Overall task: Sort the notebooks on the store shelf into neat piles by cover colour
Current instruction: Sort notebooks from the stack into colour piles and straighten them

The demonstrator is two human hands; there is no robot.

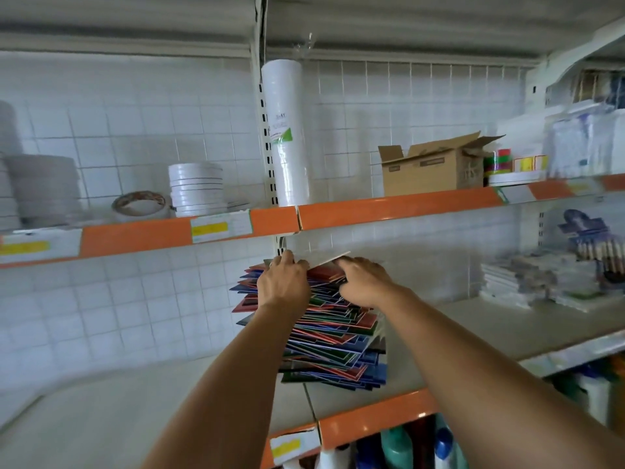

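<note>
A tall, untidy pile of notebooks (pixel 333 336) with red, blue and green covers stands on the middle shelf (pixel 473 336), its edges sticking out at many angles. My left hand (pixel 283 282) is at the top left of the pile, its fingers curled round the edge of a pale top notebook (pixel 329 259) that is lifted and tilted. My right hand (pixel 363 280) lies on the top right of the pile with fingers bent onto a red cover just under that lifted notebook.
The shelf above (pixel 399 209) carries tape rolls (pixel 196 189), a tall white wrapped roll (pixel 287 130) and an open cardboard box (pixel 436 167). More stationery packs (pixel 537 282) lie at the right. Bottles (pixel 399 448) stand on the shelf below. Bare shelf (pixel 135 407) lies left of the pile.
</note>
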